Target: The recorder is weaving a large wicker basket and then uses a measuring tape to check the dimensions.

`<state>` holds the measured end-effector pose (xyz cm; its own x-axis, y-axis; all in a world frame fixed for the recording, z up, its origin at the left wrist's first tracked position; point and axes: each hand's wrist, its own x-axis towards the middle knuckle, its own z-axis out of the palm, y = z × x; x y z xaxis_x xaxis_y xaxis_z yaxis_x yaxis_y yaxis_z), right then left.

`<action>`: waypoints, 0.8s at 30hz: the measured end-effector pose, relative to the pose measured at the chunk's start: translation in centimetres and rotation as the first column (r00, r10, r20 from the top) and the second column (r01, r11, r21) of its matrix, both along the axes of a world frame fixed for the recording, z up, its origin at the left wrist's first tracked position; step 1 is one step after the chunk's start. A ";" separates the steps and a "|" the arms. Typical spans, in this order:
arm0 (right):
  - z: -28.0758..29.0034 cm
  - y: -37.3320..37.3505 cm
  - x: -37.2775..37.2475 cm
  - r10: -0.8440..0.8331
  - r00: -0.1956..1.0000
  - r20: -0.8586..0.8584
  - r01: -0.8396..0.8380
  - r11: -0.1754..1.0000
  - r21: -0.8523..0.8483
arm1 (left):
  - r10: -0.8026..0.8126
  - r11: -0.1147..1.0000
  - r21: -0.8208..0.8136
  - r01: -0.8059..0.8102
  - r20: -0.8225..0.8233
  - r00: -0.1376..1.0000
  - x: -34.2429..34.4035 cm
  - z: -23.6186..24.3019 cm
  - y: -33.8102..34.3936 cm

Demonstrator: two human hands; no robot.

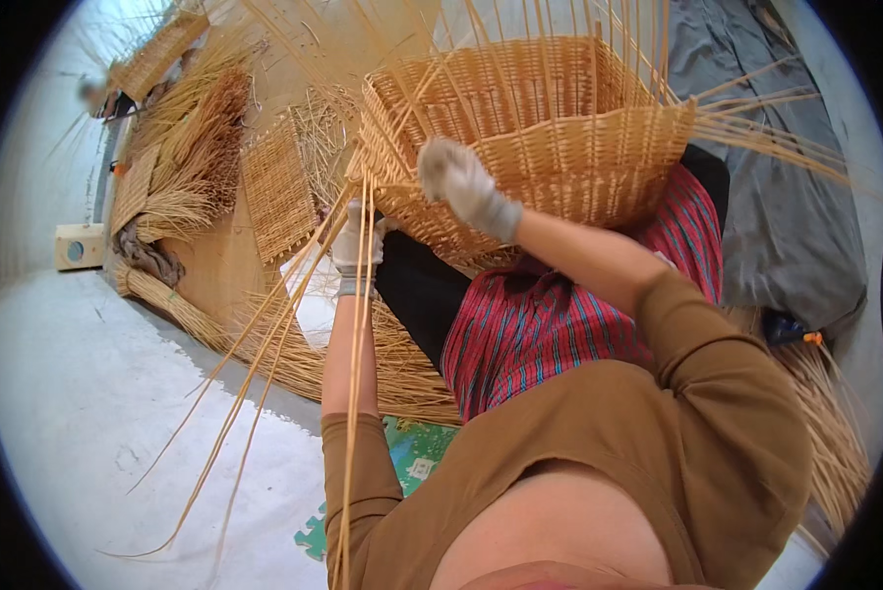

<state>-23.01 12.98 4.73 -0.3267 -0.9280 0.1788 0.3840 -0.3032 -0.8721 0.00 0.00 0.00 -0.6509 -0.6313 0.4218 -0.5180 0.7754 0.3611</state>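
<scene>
White-gloved, has right hand (461, 184) curled, blurred, before the basket (599, 152) on the lap (550, 329) — can't tell if grasping; has left hand (345, 248) near its left corner, behind canes (347, 472) — grip unclear.

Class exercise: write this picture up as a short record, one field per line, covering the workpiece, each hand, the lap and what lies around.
Workpiece: four-sided wicker basket, with long unwoven strands standing or trailing from it
Left hand: white-gloved left hand, beside the basket's left corner, among strands; grip unclear
Right hand: white-gloved right hand, before the near wall, blurred; contact unclear
Lap: red striped cloth
Left side: flat woven panel, bundled stems
Right side: dark grey sheet
Beside left forearm: green mat
</scene>
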 end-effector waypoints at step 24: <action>-0.3 13.7 -12.8 -0.394 0.919 -0.022 0.388 0.891 0.235 | 0.290 0.441 0.893 0.095 -0.242 0.926 -14.5 11.5 8.7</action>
<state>-35.81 26.66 4.38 -0.6730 -0.7387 -0.0372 0.2989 -0.2256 -0.9272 -14.48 8.69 11.50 -0.5082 -0.8255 -0.2455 -0.2737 -0.1154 0.9549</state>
